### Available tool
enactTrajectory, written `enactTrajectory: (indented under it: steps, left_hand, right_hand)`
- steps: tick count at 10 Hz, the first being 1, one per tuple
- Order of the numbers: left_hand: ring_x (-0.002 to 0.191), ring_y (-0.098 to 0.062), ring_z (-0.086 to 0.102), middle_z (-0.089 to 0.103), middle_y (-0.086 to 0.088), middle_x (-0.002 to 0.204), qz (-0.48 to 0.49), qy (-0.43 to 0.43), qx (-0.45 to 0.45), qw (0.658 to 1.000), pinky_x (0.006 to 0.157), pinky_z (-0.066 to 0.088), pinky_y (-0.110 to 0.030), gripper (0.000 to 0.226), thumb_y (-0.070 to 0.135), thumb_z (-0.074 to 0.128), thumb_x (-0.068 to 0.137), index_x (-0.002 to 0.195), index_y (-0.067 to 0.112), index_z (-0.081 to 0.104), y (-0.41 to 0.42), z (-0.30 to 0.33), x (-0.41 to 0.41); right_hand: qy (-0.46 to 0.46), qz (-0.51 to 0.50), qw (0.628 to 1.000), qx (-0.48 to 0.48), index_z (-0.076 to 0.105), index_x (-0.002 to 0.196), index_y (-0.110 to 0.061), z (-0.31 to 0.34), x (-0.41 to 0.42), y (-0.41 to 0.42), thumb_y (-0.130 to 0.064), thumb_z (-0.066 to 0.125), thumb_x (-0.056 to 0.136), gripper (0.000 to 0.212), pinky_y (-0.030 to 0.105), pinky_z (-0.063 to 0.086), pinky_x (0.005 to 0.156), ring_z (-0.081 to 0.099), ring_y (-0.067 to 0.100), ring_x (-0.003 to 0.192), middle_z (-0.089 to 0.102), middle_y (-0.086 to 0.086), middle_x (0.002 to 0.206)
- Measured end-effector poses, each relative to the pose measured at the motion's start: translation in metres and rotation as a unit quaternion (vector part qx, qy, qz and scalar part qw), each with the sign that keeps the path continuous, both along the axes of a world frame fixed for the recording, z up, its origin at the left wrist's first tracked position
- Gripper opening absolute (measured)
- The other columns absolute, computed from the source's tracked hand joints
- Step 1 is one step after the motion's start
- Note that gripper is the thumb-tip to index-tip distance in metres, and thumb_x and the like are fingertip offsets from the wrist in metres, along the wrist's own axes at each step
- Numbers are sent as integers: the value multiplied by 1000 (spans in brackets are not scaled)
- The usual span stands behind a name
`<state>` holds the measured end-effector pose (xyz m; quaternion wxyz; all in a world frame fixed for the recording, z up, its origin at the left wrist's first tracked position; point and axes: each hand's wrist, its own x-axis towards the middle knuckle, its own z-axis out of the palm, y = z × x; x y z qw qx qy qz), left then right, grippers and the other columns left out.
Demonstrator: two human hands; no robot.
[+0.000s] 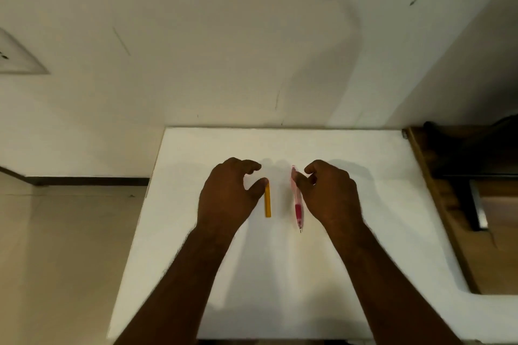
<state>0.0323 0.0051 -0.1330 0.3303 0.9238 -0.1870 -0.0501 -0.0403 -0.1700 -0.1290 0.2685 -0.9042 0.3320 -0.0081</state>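
Two things lie on the white table (364, 176), side by side w/ a bare strip between them, both running near-to-far, approx. parallel.

Left one: yellow stick (268, 203), short, straight, plain yellow all along, near end cut flat. Prob. a pencil stub, can't say for sure. Its far end is under the left thumb tip (259, 186).

Right one: pink pen (298, 210), longer than the stick. Clear pinkish barrel at the far end, solid red grip section nearer, thin dark point at the near end, pointing toward the person. Far part is blurry.

Left hand (229, 193): palm down, just left of the stick, fingers bent in a loose claw. White table shows in the gap btw. thumb and forefinger, so no pinch; only the thumb tip touches the stick.

Right hand (330, 193): palm down, just right of the pen, fingers curled. Right thumb (301, 182) lies against the pen's barrel. Forefinger tip is near the pen's far end; whether it grasps the pen or just touches it, can't tell.

Both forearms come in from the near edge. Pale wall (196, 36) behind the table, floor (70, 232) at left, brown wooden furniture (448, 218) at right.
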Motion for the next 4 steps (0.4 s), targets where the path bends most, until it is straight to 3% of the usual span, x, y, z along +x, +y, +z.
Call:
enactTrajectory:
  steps: [1,2,4]
  left_hand:
    - [117,-18,60,69,10,119,3,-80,-2,997,93,51,-34,39,51,68,85,118,30,69,7,28,-10]
    - [128,-21,55,66,6,129,7,-137,-9,990,97,50,-38,48,53,65,84,124,27,67,12,71,-21]
    - [150,-23,31,49,1,153,1,-231,-38,972,113,40,-47,71,65,50,85,141,22,55,12,191,-30]
  right_hand:
    - [-103,8,994,-19,67,122,-22,36,-14,4,-54,60,95,42,34,50,94,67,21,112,74,-3,116]
    - [-177,28,982,-57,61,135,-22,84,-26,10,-55,59,95,52,34,41,107,53,22,133,65,-1,137]
    - [-249,74,947,-190,35,156,-19,202,-33,14,-66,44,97,76,46,22,123,18,27,158,31,6,167]
